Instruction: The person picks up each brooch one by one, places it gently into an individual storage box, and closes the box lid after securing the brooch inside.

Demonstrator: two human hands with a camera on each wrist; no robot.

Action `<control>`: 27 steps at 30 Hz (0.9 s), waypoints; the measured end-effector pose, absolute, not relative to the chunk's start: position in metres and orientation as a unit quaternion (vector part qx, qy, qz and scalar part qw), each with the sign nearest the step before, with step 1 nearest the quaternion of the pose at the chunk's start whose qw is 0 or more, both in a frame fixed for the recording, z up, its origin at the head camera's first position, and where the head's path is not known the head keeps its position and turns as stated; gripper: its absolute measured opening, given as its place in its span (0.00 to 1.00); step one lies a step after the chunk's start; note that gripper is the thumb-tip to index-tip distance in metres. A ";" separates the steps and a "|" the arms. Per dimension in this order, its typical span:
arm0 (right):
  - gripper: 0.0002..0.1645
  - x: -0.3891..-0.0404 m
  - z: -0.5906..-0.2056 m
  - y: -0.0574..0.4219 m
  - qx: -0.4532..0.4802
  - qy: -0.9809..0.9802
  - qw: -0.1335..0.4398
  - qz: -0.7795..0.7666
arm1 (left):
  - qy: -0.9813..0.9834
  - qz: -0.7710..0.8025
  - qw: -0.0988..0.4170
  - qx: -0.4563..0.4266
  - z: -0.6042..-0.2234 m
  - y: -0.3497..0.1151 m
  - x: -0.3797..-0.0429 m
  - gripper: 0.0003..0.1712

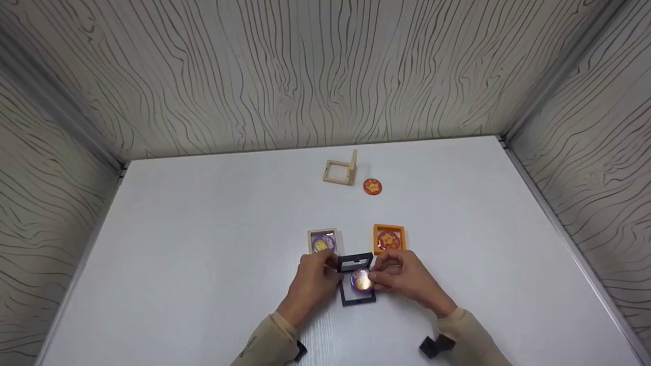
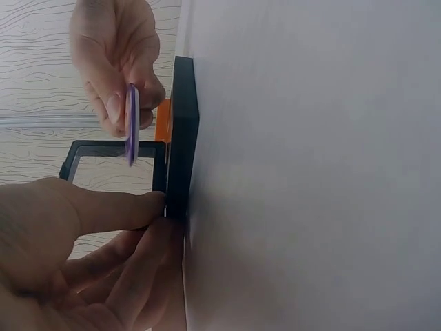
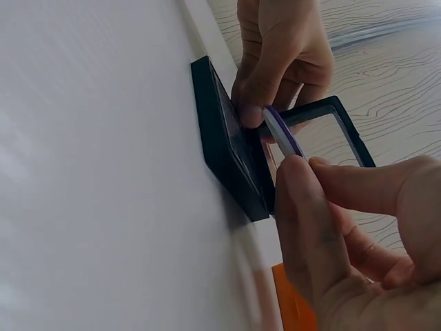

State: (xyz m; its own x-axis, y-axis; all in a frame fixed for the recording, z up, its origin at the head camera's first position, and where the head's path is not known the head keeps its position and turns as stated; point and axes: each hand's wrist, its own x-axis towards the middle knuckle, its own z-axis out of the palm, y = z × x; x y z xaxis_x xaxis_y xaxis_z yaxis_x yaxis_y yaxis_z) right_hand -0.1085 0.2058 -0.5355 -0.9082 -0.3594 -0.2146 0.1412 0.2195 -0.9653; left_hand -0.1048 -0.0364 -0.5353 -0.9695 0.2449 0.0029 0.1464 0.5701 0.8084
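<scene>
A small black display frame point(image 1: 358, 302) lies on the white table with its lid swung up at the far side. My left hand point(image 1: 311, 278) grips the frame's left side near the hinge, thumb against the lid in the left wrist view. Between thumb and fingers, my right hand point(image 1: 409, 279) pinches a round purple-rimmed badge point(image 1: 360, 280) with a shiny face. The badge is tilted over the lower half of the frame; in the left wrist view it appears edge-on, a thin purple disc point(image 2: 131, 124).
Just beyond my hands stand a beige frame point(image 1: 322, 231) with a purple-and-yellow badge and an orange frame point(image 1: 389, 226) holding an orange star badge. Farther back are an opened beige frame point(image 1: 335, 181) and a loose red star badge point(image 1: 372, 186). Wood-patterned panels point(image 1: 305, 76) enclose the table.
</scene>
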 end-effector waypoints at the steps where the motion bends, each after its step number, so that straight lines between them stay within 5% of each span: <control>1: 0.18 -0.108 -0.536 0.204 -0.075 0.751 0.201 -0.624 | 0.886 0.447 0.051 0.114 -0.535 -0.037 -0.105 0.12; 27: 0.15 -0.099 -0.531 0.192 -0.052 0.765 0.202 -0.610 | 0.875 0.465 0.087 0.100 -0.535 -0.040 -0.107 0.14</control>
State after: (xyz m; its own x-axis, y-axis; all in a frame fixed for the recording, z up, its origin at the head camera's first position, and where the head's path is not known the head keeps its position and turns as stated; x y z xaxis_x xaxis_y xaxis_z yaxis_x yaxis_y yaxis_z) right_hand -0.0990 0.1916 -0.5305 -0.9125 -0.3271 -0.2456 0.1667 0.2509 -0.9536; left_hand -0.1067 -0.0400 -0.5351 -0.9649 0.2558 -0.0590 0.0944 0.5479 0.8312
